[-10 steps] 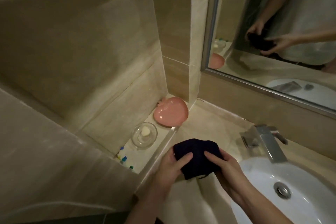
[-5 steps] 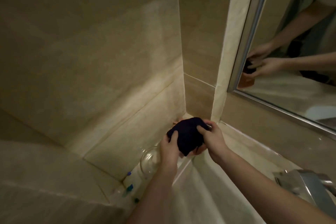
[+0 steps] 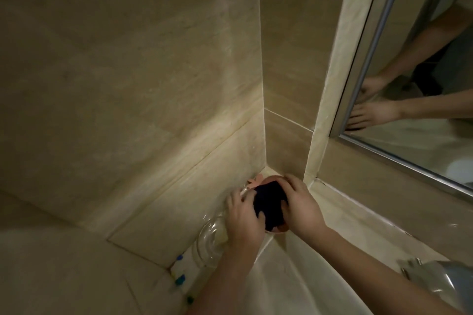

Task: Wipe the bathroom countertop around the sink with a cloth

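Both hands reach into the far left corner, where the dark cloth sits bunched over a pink dish. The left hand and right hand each curl their fingers round a side of it, likely to keep it wadded for wiping. A glass dish lies just left, so the table beside it looks cramped.

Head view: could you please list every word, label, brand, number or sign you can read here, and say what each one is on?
None: no readable text shows anywhere in this view.
The dark cloth, pink dish and clear glass dish carry no visible print.
The small blue and green items on the ledge are too small and blurred to show any lettering.
The faucet shows no legible brand mark.
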Tool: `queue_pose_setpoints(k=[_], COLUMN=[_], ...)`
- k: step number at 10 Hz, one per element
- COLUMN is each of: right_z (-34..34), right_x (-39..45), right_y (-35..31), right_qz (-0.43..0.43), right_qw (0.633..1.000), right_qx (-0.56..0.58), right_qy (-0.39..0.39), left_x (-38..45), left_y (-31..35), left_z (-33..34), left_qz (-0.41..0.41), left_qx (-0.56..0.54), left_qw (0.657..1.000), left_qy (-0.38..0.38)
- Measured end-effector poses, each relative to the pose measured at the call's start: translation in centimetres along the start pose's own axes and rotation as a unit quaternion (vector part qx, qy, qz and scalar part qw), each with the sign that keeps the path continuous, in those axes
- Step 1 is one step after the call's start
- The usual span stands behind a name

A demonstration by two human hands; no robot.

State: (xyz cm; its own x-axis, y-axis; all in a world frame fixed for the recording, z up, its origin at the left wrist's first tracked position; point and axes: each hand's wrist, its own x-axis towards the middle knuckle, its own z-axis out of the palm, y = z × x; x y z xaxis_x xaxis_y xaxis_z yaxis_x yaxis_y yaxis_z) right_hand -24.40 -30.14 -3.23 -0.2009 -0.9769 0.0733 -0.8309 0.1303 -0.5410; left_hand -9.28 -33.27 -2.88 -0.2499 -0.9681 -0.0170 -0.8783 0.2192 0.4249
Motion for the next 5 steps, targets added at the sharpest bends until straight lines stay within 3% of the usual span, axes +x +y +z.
queue_pose_setpoints(k=[1, 2, 3, 4, 5], right_z=[1.0, 1.7, 1.0, -1.7, -4.4], right_x=[0.0, 0.1, -0.5, -3.4, -8.2], right_y=[1.7, 2.5, 2.0, 0.5, -1.2], right_qz=[-0.072, -0.064, -0.056, -0.042, -0.018], right_qw=[0.99, 0.984, 0.987, 0.996, 0.998], right_qx=[-0.093, -0.128, -0.113, -0.069, -0.047], right_qy=[-0.077, -0.104, -0.098, -0.023, 0.026], left_x=[-0.3, -0.1, 0.2, -1.3, -4.4], left_y=[-0.4, -0.8, -0.7, 0.3, 0.7], left_z=[1.3, 2.1, 1.8, 0.3, -2.2], left_qz=[0.084, 0.081, 0.076, 0.075, 0.127], left_qx=[0.025, 0.029, 0.031, -0.023, -0.055], left_qw=[0.992, 0.989, 0.989, 0.992, 0.988], left_qy=[-0.092, -0.122, -0.126, -0.101, -0.073])
